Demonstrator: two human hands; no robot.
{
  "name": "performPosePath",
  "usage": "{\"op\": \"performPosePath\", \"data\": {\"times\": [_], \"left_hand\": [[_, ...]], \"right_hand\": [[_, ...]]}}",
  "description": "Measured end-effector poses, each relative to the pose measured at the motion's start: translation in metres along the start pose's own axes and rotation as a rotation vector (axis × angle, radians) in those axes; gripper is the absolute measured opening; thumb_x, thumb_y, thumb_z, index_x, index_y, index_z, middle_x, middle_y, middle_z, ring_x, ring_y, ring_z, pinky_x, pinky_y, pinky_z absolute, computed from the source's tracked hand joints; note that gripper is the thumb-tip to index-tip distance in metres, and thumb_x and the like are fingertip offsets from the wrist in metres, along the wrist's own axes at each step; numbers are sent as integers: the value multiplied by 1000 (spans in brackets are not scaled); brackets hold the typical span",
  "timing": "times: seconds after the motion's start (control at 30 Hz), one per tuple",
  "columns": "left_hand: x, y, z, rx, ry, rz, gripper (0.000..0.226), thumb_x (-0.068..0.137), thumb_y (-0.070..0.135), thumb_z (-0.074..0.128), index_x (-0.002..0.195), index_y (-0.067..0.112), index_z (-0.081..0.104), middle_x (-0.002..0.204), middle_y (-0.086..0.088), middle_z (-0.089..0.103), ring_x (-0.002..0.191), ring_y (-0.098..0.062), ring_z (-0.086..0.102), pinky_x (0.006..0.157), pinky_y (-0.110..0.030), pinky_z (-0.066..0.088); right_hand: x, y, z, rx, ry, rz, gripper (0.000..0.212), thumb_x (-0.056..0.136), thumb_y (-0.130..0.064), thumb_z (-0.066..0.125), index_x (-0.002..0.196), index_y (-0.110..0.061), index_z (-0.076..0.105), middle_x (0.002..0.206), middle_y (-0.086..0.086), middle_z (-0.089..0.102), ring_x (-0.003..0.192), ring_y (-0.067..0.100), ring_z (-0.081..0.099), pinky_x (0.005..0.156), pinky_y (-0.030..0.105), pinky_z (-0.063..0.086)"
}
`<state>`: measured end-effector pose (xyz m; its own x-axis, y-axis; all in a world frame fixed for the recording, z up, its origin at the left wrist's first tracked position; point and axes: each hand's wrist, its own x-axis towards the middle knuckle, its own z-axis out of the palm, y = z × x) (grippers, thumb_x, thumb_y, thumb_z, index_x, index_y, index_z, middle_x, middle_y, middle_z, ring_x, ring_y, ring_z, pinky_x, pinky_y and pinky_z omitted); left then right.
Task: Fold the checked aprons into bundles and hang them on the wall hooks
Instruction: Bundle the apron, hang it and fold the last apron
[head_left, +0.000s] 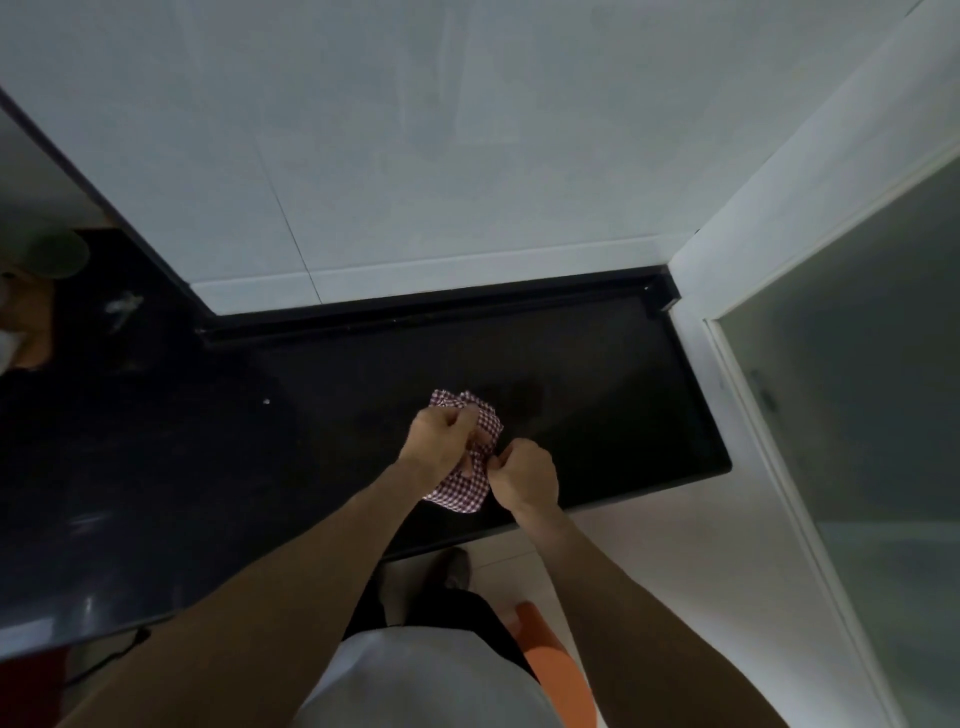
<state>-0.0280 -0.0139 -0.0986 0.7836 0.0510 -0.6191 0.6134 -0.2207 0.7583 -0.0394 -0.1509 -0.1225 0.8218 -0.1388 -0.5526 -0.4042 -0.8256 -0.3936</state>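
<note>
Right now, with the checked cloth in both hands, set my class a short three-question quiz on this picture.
1. True or false: the checked apron already hangs on a wall hook.
2. Which hands grip the apron? A) left only B) right only C) both
3. Fill in: the bundle is held over the black ____.

Key
1. False. It is bunched over the black counter, and no hook is in view.
2. C. The left hand and the right hand both curl their fingers round the cloth.
3. Counter.
</note>
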Motion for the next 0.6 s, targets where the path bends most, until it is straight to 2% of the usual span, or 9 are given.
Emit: {"op": "performPosePath", "data": {"times": [0.03,0.1,0.2,0.27,0.33,0.4,0.47,0.53,0.6], "left_hand": [[1,0,2,67,-40,29,37,105,29,45,89,4,66,79,-10,69,53,-10,56,62,-19,47],[4,1,3,224,-104,105,27,107,21,39,97,4,56,79,-2,56,61,-7,50,57,-12,39],[7,-1,1,350,-156,181,23,107,18,37,105,3,55,84,-3,53,67,-8,48,60,-21,38],[8,-2,-2,447,-191,220,20,106,18,41,104,9,59,89,-1,57,73,-9,52,61,-19,37],[8,0,-2,534,-259,245,22,105,18,43,110,13,63,99,1,60,87,-12,57,68,-17,35],[8,7,-2,639,-381,215,29,104,16,43,124,16,64,112,0,60,102,-15,57,79,-20,36],[7,13,-1,672,-496,144,37,99,10,48,133,20,59,123,-3,60,111,-19,57,86,-25,38],[6,19,-1,633,-560,86,40,94,12,55,134,20,58,126,-4,60,114,-20,57,89,-28,40],[6,22,-1,645,-567,88,30,97,22,56,126,15,63,122,-2,62,111,-18,56,94,-30,39]], "right_hand": [[-1,1,0,-13,-10,7,18,97,-32,60,92,-14,60,77,-4,55,67,12,52,56,25,35],[-2,4,0,-44,-52,12,25,99,-39,56,90,-16,56,81,-2,58,69,13,55,61,27,40],[-1,8,-12,-57,-162,-65,35,100,-46,52,86,-15,56,83,3,62,77,20,61,68,31,44],[-4,6,-29,-34,-317,-158,30,100,-42,54,97,-14,62,93,4,65,85,18,64,74,30,47],[-5,1,-47,-103,-429,-258,25,101,-35,55,115,-17,65,107,1,67,97,15,64,84,29,49],[-3,-6,-62,-196,-442,-333,26,102,-30,54,122,-19,66,111,0,68,97,12,63,87,29,50],[0,-14,-72,-281,-434,-390,22,101,-27,55,117,-21,69,108,-1,68,89,8,61,80,26,47],[3,-21,-77,-303,-403,-443,20,99,-24,58,114,-22,71,109,-2,67,84,4,59,76,23,45],[4,-24,-77,-238,-337,-476,17,96,-22,62,111,-20,70,107,-3,67,84,6,61,75,22,48]]}}
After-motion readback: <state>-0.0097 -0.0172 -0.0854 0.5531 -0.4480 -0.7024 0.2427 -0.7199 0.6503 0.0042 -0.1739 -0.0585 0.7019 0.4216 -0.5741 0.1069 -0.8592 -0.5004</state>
